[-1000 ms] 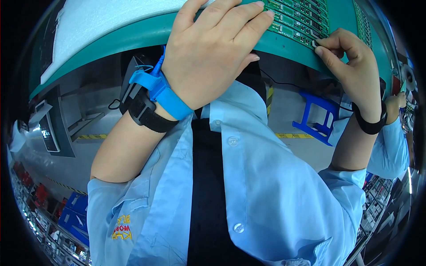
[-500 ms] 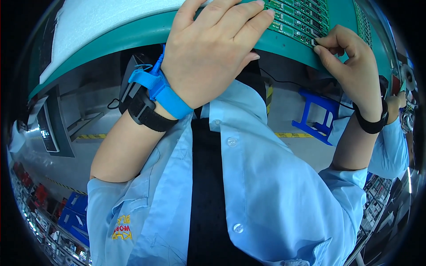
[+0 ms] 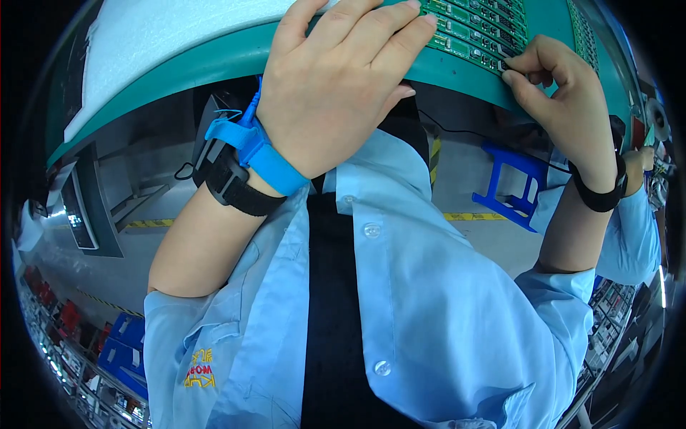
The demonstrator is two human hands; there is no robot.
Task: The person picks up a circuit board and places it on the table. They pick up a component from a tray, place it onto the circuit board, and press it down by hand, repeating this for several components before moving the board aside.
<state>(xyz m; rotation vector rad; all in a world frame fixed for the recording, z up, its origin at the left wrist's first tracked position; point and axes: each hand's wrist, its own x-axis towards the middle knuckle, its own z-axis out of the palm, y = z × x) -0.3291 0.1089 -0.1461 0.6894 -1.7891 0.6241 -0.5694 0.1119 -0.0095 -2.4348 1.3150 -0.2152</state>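
Observation:
A green printed circuit board panel [image 3: 468, 32], made of several narrow strips, lies on the green work surface at the upper right. My left hand [image 3: 343, 86] is flat with its fingers stretched out, their tips at the panel's left edge. A blue wrist strap [image 3: 275, 168] with a cord sits on that wrist, beside a black band. My right hand [image 3: 564, 100] pinches thumb and forefinger together at the panel's near right corner. Something tiny and pale shows at those fingertips, too small to name. A black band [image 3: 599, 194] circles the right wrist.
White foam sheet [image 3: 164, 50] covers the left of the green table [image 3: 214, 75]. A second circuit board panel [image 3: 584, 36] lies farther right. Below the table stands a blue stool [image 3: 511, 182]. A co-worker's sleeve [image 3: 632, 239] shows at the right; blue bins [image 3: 121, 357] stand lower left.
Both hands keep nearly the same places at the panel. The whole view has shifted slightly, and the right fingertips still pinch at the board's corner.

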